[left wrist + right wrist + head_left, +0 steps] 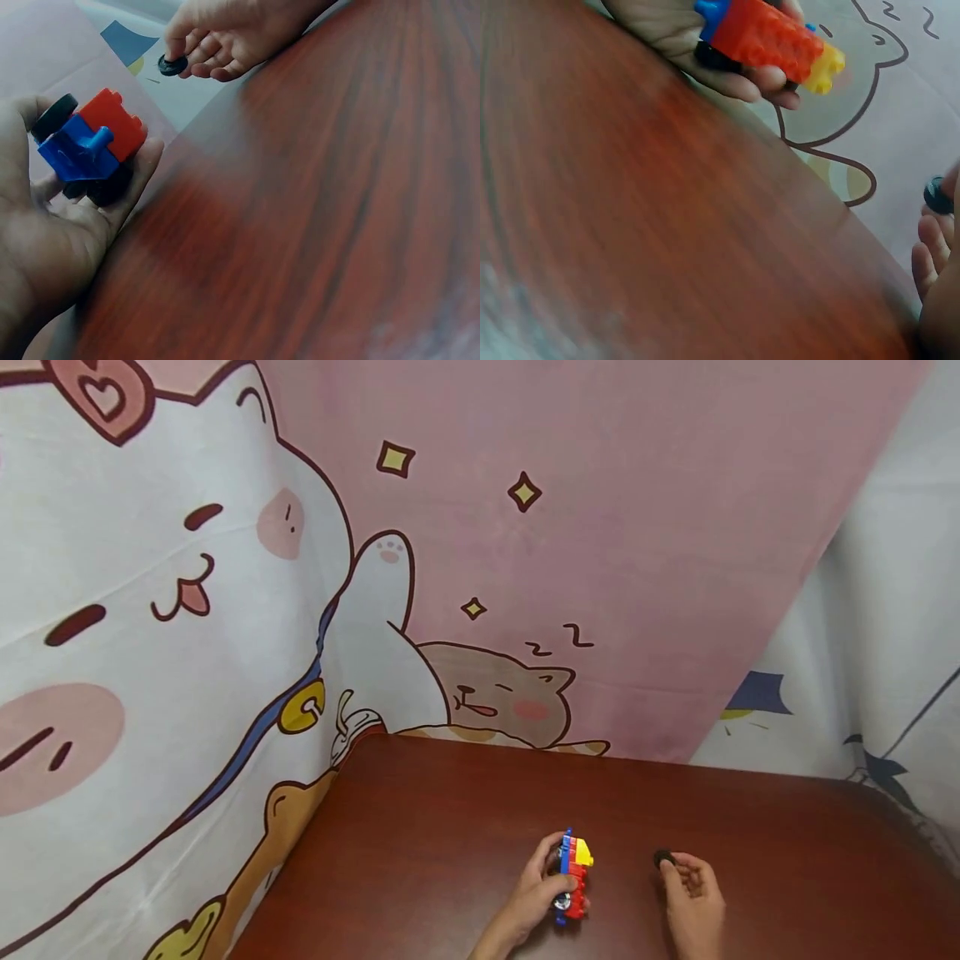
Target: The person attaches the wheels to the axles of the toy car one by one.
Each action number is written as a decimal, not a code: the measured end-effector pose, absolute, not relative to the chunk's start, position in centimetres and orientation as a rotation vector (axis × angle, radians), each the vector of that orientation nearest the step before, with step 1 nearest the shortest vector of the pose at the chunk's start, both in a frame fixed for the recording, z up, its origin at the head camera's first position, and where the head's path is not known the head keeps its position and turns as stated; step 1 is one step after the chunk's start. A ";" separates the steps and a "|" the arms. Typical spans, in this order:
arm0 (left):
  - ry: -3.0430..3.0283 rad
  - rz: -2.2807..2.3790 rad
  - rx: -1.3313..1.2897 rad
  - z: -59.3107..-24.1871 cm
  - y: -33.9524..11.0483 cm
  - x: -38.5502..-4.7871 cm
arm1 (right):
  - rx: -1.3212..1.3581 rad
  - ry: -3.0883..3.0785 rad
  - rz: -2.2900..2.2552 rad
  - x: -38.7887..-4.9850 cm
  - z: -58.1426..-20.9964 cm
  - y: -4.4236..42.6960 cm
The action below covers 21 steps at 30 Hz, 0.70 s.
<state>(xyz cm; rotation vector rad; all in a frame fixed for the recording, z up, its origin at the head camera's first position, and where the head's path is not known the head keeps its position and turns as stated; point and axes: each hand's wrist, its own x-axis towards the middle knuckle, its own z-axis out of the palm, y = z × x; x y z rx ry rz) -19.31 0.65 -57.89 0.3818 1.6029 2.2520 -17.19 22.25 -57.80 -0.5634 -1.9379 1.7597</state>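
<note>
My left hand (531,897) grips a toy car (578,870) built of blocks, fingers and thumb round its sides. Red studded bricks (772,37) sit on a blue base (75,150), with a yellow brick (826,69) at one end. Black wheels (55,117) show on the car in the left wrist view; the fingers partly hide its far side. To the right, apart from the car, my right hand (693,900) pinches a small round black wheel (663,857) between thumb and forefinger. Its other fingers are curled.
Below both hands is a dark red-brown wooden table (420,827). A pink cloth (637,527) with cartoon cats hangs behind its back edge, and white cloth (247,760) runs along the left. More pale cloth (900,610) hangs at the right.
</note>
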 end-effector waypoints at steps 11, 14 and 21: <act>1.666 2.217 0.272 -58.1 0.5 -19.4 | -0.332 -1.982 1.804 -17.2 -57.9 17.1; 1.711 2.208 0.256 -58.0 0.4 -19.3 | -0.328 -1.882 1.818 -17.4 -57.9 15.0; 1.768 2.128 0.295 -57.9 0.3 -19.3 | -0.134 -1.770 1.682 -17.0 -56.5 11.4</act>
